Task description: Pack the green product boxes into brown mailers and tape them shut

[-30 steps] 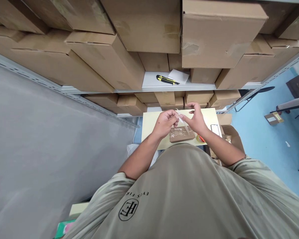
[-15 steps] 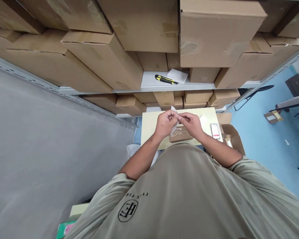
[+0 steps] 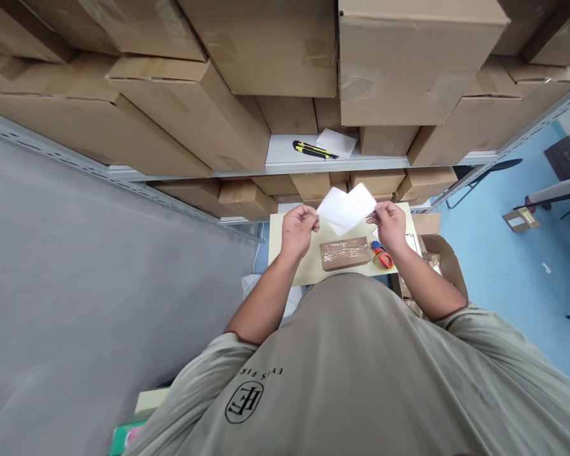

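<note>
My left hand (image 3: 299, 230) pinches the left edge of a white paper sheet (image 3: 344, 210). At the sheet's other end my right hand (image 3: 389, 223) pinches its right corner. The paper is spread between them above the table, with a V-shaped dip in its top edge; I cannot tell if it is one bent sheet or two layers. Below it, a brown cardboard parcel (image 3: 345, 254) wrapped in shiny clear tape lies on the pale yellow table (image 3: 304, 269). Right of the parcel is an orange and blue tape dispenser (image 3: 382, 256), under my right wrist.
A phone (image 3: 411, 242) lies at the table's right side, partly behind my right forearm. On the shelf (image 3: 285, 166) ahead rest a yellow-black box cutter (image 3: 313, 150) and a white paper stack (image 3: 337, 142), among many cardboard boxes (image 3: 422, 63). An open carton (image 3: 449, 263) stands right of the table.
My hands were together over the parcel, pinching the folded sheet. They have moved apart, left and right, and the sheet is now spread between them. The tape dispenser has come into view.
</note>
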{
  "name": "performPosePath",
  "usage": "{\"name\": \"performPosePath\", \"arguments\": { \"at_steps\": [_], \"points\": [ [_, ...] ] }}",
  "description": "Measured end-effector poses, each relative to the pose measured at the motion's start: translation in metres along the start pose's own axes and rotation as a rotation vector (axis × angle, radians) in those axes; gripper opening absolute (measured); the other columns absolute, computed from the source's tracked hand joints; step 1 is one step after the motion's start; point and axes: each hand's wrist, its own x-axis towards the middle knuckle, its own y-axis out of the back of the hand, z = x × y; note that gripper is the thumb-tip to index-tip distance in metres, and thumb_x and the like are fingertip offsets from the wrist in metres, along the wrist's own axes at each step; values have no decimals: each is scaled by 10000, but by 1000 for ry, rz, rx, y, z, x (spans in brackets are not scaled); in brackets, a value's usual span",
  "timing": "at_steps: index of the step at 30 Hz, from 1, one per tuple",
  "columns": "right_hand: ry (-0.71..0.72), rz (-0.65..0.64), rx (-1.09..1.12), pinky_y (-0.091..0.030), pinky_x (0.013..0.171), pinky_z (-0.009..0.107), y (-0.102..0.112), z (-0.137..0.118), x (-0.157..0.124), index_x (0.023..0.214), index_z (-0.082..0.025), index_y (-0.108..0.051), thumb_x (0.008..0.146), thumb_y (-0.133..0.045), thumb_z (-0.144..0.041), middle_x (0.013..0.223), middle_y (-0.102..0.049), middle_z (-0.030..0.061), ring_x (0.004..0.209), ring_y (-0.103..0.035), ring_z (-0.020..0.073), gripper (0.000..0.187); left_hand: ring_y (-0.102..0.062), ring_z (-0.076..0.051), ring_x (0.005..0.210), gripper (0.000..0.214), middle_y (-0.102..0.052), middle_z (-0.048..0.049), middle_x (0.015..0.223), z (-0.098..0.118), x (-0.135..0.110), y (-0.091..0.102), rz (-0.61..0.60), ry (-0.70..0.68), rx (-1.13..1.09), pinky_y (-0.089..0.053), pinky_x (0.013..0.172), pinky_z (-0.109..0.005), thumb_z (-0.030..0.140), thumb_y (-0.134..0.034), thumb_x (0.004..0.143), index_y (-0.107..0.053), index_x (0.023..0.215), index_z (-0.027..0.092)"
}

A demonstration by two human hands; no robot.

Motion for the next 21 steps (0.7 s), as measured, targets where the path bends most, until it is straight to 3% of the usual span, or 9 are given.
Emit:
{"name": "performPosePath", "arguments": {
  "at_steps": [7,12,17,21],
  "points": [
    [99,203,-26,-609,618,247,53,15,29,857,-291,-483,859,-742,-726,672,-514,-76,612,-586,119,506,-544,-78,536,182,-618,35,646,-22,19,23,168,93,-61,-467,558,-188,253,-748,804,-578,752,215],
    [138,265,-79,-619,668,276,67,15,28,835,-286,-510,857,-745,-684,678,-516,-77,624,-571,123,463,-633,-87,591,267,-597,57,639,-32,28,36,255,116,-95,-570,663,-202,283,-786,836,-532,779,224],
    [37,145,-113,-610,684,294,62,19,22,837,-261,-594,826,-805,-582,660,-604,-66,598,-602,124,385,-674,-89,628,228,-605,61,646,-42,30,60,381,111,-78,-574,660,-182,260,-764,832,-546,782,218],
    [-23,6,-145,-600,675,287,54,29,25,856,-248,-632,836,-804,-555,655,-656,-49,611,-643,134,353,-694,-80,636,201,-616,60,673,-59,13,87,506,117,-93,-500,588,-139,239,-751,825,-556,788,206]
  ]
}}
